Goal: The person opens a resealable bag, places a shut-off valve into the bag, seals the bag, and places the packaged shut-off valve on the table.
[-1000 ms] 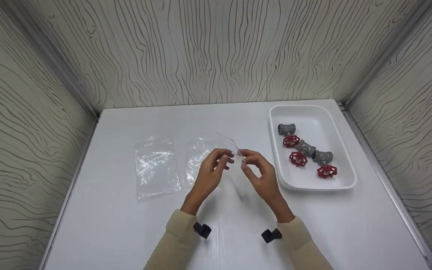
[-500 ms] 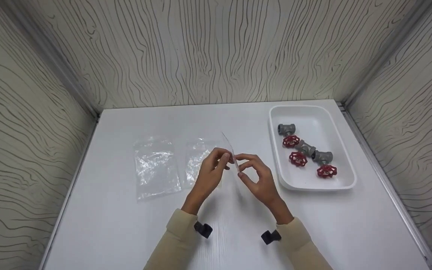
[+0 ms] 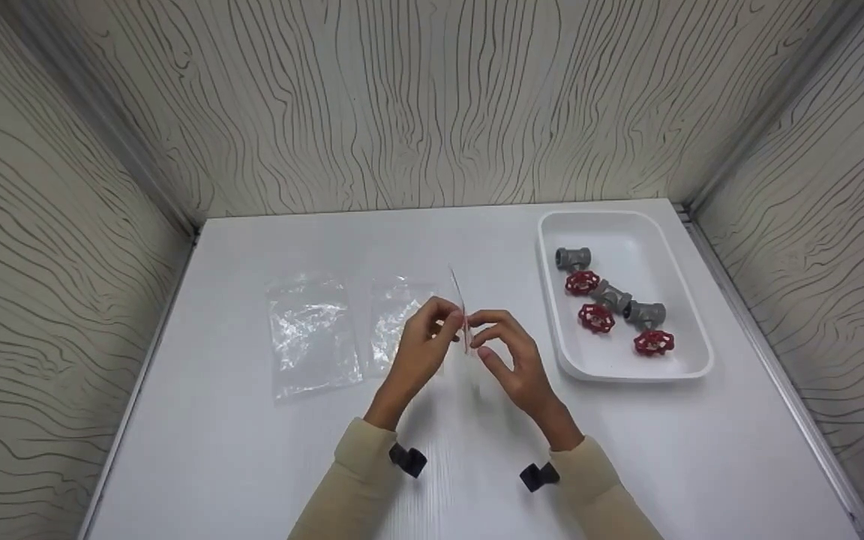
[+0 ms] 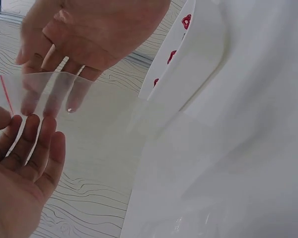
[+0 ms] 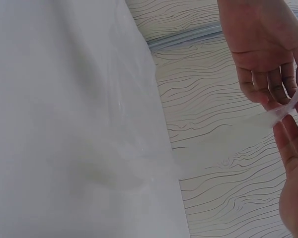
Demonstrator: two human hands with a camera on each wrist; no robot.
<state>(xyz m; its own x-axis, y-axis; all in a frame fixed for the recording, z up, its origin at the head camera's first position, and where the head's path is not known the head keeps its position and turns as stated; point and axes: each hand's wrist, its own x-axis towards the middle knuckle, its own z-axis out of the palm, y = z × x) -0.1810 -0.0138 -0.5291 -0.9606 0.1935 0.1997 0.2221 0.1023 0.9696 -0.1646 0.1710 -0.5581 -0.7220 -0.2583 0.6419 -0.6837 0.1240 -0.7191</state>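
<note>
Seen nearly edge-on in the head view, a clear zip bag [image 3: 466, 334] with a red line along its mouth stands between the two hands. My left hand [image 3: 424, 337] pinches it near the mouth; in the left wrist view the thumb and forefinger meet beside the bag's red line [image 4: 7, 94]. Fingers of my right hand [image 3: 518, 364] touch the bag's other side and show through the film [image 4: 109, 124]. The right thumb stays apart from it. Two more clear bags lie flat on the table, a larger bag [image 3: 316, 337] and a smaller bag [image 3: 393, 322] partly behind the left hand.
A white tray [image 3: 571, 367] stands at the right of the white table [image 3: 199, 450]. It holds grey tee-shaped pipe fittings [image 3: 573, 259] and red handwheels [image 3: 596, 318]. Wood-patterned panels [image 3: 432, 105] rise at the back and both sides.
The held bag has turned from slanting to nearly upright and edge-on. My right thumb and fingers, which pinched its edge, have slid down, and the thumb has come away.
</note>
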